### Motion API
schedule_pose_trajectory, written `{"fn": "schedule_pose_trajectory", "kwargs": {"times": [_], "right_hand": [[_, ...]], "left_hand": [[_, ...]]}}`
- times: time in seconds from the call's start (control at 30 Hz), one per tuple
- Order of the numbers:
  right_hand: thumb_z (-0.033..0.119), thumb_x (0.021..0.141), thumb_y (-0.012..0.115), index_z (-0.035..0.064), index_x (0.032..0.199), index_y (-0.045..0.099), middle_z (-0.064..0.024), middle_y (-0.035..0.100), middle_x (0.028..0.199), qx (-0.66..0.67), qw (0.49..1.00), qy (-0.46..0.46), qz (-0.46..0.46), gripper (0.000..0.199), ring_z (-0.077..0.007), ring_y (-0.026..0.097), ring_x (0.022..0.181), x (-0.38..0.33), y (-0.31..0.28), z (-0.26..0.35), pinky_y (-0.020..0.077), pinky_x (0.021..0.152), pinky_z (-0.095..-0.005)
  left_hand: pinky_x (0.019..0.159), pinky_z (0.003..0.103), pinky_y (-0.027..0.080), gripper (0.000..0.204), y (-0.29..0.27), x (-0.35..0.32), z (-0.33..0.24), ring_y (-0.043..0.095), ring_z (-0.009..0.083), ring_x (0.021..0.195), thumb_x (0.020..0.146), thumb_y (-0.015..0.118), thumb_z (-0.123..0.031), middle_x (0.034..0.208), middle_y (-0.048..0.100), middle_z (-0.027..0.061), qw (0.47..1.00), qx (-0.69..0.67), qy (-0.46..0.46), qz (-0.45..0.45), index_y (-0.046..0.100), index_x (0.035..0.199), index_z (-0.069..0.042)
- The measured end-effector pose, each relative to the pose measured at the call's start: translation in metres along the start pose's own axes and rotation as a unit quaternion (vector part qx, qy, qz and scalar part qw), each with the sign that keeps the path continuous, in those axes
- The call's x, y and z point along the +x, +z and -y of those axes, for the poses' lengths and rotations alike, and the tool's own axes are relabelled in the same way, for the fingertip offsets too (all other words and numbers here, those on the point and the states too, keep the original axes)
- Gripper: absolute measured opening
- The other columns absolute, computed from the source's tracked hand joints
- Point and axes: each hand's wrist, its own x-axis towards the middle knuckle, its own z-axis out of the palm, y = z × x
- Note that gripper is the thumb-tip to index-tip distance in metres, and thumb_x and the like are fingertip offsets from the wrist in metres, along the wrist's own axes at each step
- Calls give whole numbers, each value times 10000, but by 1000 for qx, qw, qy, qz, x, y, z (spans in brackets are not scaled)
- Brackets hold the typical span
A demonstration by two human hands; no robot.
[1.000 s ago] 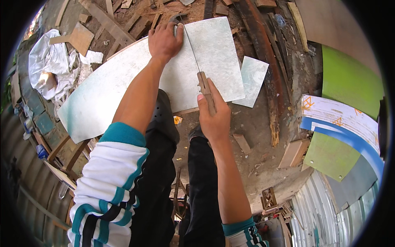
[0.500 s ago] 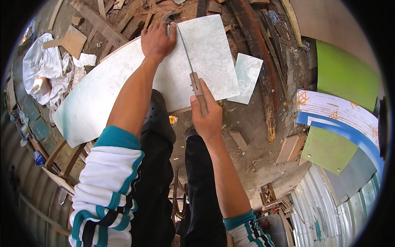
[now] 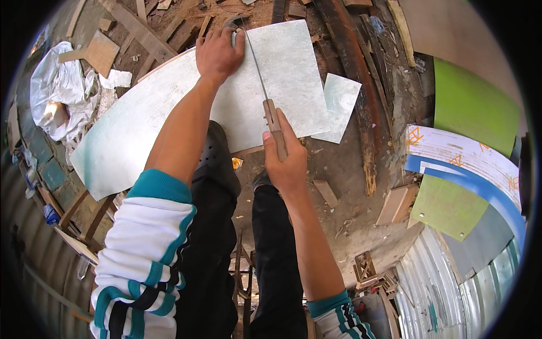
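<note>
A large pale, whitish sheet [image 3: 282, 73] lies slanted across the ground in front of me. My left hand [image 3: 220, 55] bears down on its far edge, with the fingers curled over that edge and the thumb beside a thin dark line. In my right hand [image 3: 285, 155] is the wooden handle of a saw [image 3: 272, 121], gripped with the index finger stretched along it. The narrow blade, seen almost edge-on, runs from the handle across the sheet toward my left thumb. A dark clog [image 3: 214, 152] on my foot is at the sheet's near edge.
A smaller pale offcut [image 3: 341, 104] lies partly under the sheet's right side. Long dark timbers [image 3: 358, 73] are beyond it. Wood scraps [image 3: 135, 28] and crumpled white plastic [image 3: 56, 90] lie at the far left. Green panels [image 3: 474, 96] and corrugated metal [image 3: 432, 282] stand at right.
The saw and both hands appear shifted very slightly to the right. The sheet's left corner sits slightly further left. Both grips are the same.
</note>
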Motion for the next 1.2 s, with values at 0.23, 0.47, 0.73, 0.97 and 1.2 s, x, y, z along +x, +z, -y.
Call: {"fn": "schedule_pose_trajectory", "kwargs": {"times": [0.23,0.47,0.73,0.97,1.2], "right_hand": [[128,968,617,-43,1436,502,-226,720,1146,-4,994,98,49,512,-249,754,894,-124,-67,36,561,750,-309],[135,957,631,-7,1424,526,-248,725,958,24,999,27,-4,499,-264,755,810,-14,-1,-4,551,697,-317],[135,963,620,-37,1444,494,-243,726,1090,7,996,82,28,525,-275,758,896,-131,-64,31,560,725,-326],[212,1002,612,-56,1429,505,-231,646,1311,60,987,142,51,515,-233,636,1181,-10,-18,17,472,988,-318],[191,1002,590,-71,1428,496,-254,646,1296,16,990,133,50,509,-274,649,1187,-131,-62,47,503,968,-340]], "left_hand": [[1042,440,373,483,-5,-3,7,592,283,1185,1028,415,-453,1231,670,127,1000,15,-12,16,639,1212,-67],[1045,445,365,499,-1,-2,3,583,280,1201,1029,401,-462,1214,676,119,1000,8,-2,9,656,1207,-72],[1057,443,357,508,-3,-3,6,578,274,1214,1028,396,-466,1235,672,113,1000,10,-8,19,665,1204,-73],[1029,445,379,491,4,-2,1,593,288,1176,1029,409,-462,1189,676,130,1000,7,7,-18,653,1187,-66],[1029,447,383,486,-1,-6,10,592,290,1192,1025,416,-459,1211,673,137,1000,12,3,-16,648,1191,-65]]}}
